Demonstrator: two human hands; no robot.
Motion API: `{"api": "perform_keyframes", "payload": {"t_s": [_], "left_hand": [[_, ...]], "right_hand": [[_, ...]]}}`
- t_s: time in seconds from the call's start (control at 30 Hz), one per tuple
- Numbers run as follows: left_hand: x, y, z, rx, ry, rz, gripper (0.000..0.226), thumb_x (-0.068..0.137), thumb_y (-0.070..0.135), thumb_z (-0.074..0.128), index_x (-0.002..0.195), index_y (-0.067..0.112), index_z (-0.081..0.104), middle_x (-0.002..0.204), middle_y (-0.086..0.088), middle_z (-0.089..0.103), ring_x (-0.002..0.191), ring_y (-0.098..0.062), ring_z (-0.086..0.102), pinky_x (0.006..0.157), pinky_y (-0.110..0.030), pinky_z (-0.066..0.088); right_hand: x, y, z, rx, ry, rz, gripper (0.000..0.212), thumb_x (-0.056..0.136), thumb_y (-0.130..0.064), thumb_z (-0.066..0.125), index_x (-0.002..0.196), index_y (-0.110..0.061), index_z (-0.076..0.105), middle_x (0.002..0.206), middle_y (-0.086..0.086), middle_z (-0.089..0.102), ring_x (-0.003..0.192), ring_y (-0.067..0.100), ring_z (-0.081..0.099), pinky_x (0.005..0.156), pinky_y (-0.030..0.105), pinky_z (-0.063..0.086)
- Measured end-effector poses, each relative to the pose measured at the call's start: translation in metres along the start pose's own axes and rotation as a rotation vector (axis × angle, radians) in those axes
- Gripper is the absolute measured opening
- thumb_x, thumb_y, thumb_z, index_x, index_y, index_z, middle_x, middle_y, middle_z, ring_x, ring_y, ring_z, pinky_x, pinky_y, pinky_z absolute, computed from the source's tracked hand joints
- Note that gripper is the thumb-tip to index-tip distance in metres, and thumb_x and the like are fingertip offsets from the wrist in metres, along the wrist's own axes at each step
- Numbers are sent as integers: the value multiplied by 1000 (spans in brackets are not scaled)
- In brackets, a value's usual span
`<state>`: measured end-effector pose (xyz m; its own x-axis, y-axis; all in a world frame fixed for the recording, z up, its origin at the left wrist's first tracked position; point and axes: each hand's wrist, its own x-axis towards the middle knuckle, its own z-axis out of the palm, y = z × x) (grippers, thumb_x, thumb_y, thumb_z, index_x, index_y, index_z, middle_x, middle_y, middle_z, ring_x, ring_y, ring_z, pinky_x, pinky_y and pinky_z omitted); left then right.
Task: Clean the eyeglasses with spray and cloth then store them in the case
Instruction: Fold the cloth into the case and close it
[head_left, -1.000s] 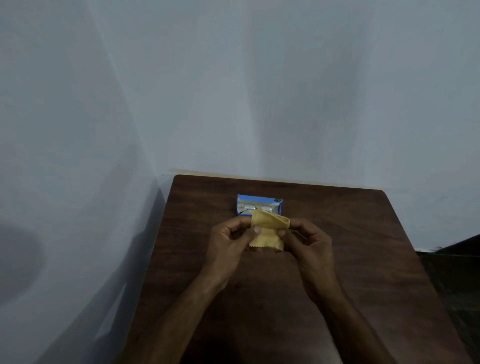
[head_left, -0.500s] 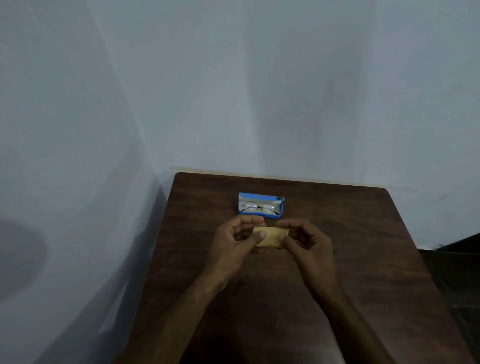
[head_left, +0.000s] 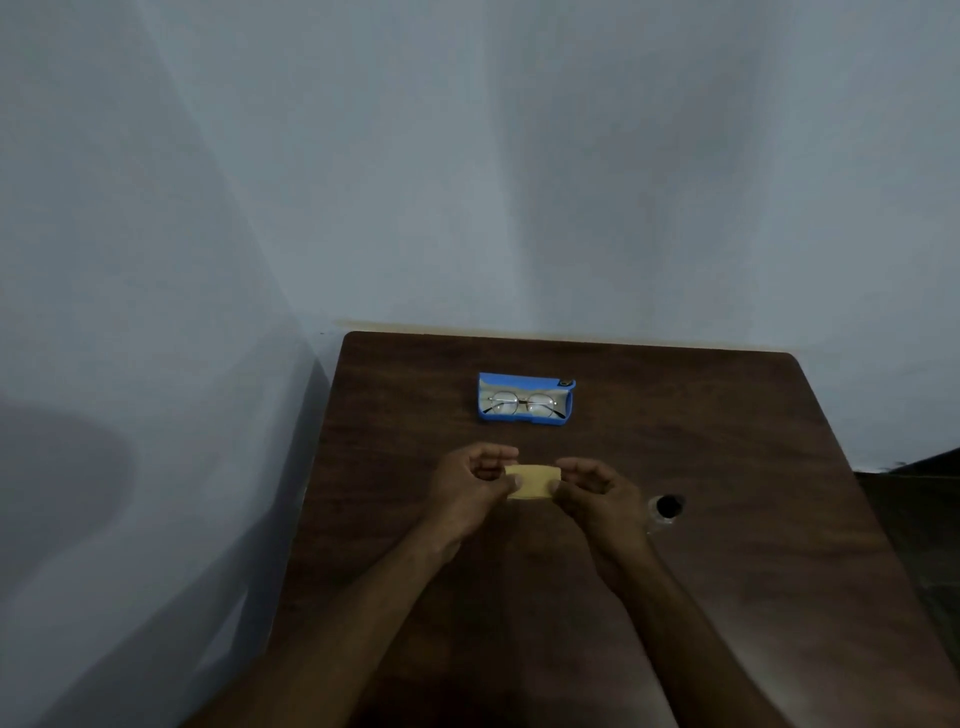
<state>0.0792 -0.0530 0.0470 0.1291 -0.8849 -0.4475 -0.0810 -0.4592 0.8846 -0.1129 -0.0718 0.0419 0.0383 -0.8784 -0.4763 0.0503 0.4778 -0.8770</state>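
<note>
Brown wood-grain surface (head_left: 727, 597) runs with its far edge against a pale wall (head_left: 519, 182). Its left edge lies close to a second wall, and its far right corner is rounded. Near the far edge, left of its middle, lies a blue case (head_left: 567, 411), open, with the eyeglasses (head_left: 503, 404) folded inside it, lenses up. A small dark badge (head_left: 566, 383) sits at the case's far right corner; it is too small to read.

Well apart from the case, towards the near edge, the folded yellow cloth (head_left: 532, 481) is held between both hands. The left hand (head_left: 470, 491) has its grip pinched on the cloth's left end, and the right hand (head_left: 597, 499) has its grip pinched on the right end. A round dark hole (head_left: 669, 505) in the wood lies just beside the right hand, towards the right edge. Bare wood spreads from that hole out to the right edge, and also between the cloth and the case.
</note>
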Motion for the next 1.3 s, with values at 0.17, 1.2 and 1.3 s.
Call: {"api": "perform_keyframes", "payload": {"t_s": [0.17,1.2,1.3], "left_hand": [[60,-3,7,-66,64,-47,33,87,3,82,115,19,75,124,0,72,107,-14,70,69,-21,63],[188,-46,40,390,557,238,17,91,21,80,104,19,69,104,4,71,94,-11,68,84,-31,61],[191,-44,36,422,533,240,14,91,18,80,100,17,69,101,3,71,92,-12,68,82,-33,62]], "right_hand": [[65,13,15,-30,124,18,27,81,2,81,99,-18,77,104,8,77,99,26,76,83,42,65],[194,62,56,-781,430,-381,12,95,-28,69,103,-26,61,108,-1,69,96,15,64,74,30,52],[191,62,55,-776,420,-382,17,92,-24,72,102,-27,58,107,-2,66,97,14,63,75,30,53]]}}
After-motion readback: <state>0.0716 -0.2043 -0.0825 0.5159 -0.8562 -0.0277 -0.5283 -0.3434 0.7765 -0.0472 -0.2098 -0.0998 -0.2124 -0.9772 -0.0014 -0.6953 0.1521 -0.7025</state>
